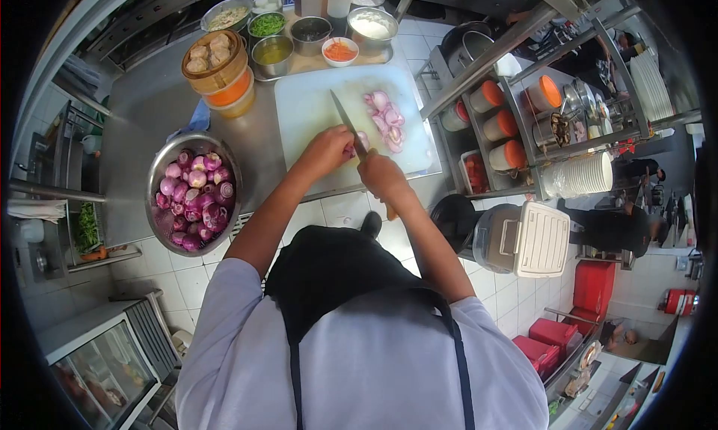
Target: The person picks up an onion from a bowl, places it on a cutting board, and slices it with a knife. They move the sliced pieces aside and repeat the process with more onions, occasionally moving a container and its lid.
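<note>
My right hand (381,177) is closed round the handle of a kitchen knife (346,118), whose blade points away across the white cutting board (303,101). Close to the blade's left side, my left hand (327,152) has its fingers curled down on a piece of red onion (363,140), mostly hidden by the fingers and the knife. Sliced red onion (389,120) lies in a loose pile on the board, right of the blade. To my left, a steel bowl (153,198) holds many peeled red onions (196,198).
Bamboo steamers (213,60) with dumplings stand left of the board. Behind it are bowls of chopped greens (267,25), shredded carrot (340,51) and white powder (372,25). A metal rack (523,131) with orange-lidded tubs stands at right, near a lidded bin (542,239). A person (617,228) is farther right.
</note>
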{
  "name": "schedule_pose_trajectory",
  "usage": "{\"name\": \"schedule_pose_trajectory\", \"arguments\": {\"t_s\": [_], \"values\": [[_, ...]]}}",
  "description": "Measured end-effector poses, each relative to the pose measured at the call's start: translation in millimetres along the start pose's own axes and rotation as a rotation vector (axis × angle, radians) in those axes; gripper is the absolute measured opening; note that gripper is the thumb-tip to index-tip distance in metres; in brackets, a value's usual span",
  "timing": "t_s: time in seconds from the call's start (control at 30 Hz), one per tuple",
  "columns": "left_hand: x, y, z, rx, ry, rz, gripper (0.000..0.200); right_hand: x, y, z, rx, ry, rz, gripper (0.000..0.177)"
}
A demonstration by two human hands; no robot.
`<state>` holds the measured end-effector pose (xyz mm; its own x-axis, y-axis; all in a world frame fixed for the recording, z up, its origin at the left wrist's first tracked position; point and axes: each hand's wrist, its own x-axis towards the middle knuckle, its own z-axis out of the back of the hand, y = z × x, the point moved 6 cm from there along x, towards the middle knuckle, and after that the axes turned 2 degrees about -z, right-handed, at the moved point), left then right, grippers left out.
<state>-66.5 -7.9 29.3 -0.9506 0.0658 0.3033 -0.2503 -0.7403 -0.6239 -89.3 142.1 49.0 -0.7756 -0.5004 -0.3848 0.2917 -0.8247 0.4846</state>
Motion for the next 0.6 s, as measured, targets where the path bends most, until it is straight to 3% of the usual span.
{"name": "schedule_pose_trajectory", "arguments": {"t_s": [0.03,0.27,0.47,0.57,0.6], "values": [[-1.2,0.7,-0.1,-0.012,-0.004,-0.007,0.017,-4.6,3.3,4.4,0.017,0.071,-0.042,0.028],[-2.4,-2.0,-0.8,0.029,-0.01,0.02,0.016,14.6,-22.7,-46.0,-0.049,-0.191,0.121,0.029],[-5.0,-12.4,5.6,0.062,-0.073,-0.041,0.018,17.7,-32.8,-31.8,0.101,-0.056,0.11,0.027],[-3.5,-8.5,6.2,0.215,-0.1,0.038,0.021,25.8,-44.4,-8.2,-0.08,-0.29,0.255,0.027],[-2.6,-5.0,6.5,0.217,-0.094,0.15,0.023,27.5,-45.3,0.6,-0.091,-0.328,0.213,0.027]]}}
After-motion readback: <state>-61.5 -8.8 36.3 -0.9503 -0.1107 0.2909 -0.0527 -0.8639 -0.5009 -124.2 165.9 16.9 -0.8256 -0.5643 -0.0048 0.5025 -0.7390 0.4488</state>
